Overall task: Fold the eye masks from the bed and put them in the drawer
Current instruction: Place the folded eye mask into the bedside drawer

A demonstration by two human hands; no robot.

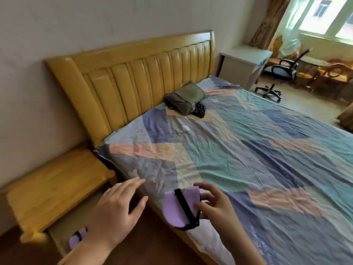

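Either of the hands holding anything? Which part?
Right hand pinches the folded purple eye mask at its right edge, beside the black strap. Left hand is open, holding nothing.

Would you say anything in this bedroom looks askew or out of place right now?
Nothing looks damaged or spilled. The only stray items are an olive bag lying over a dark patterned cloth by the headboard. The bedsheet is wrinkled. The nightstand drawer stands open, holding a purple eye mask, as expected.

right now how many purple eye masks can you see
2: one folded purple eye mask held by the right hand at the bed's edge, another purple mask in the open drawer. Others may be hidden.
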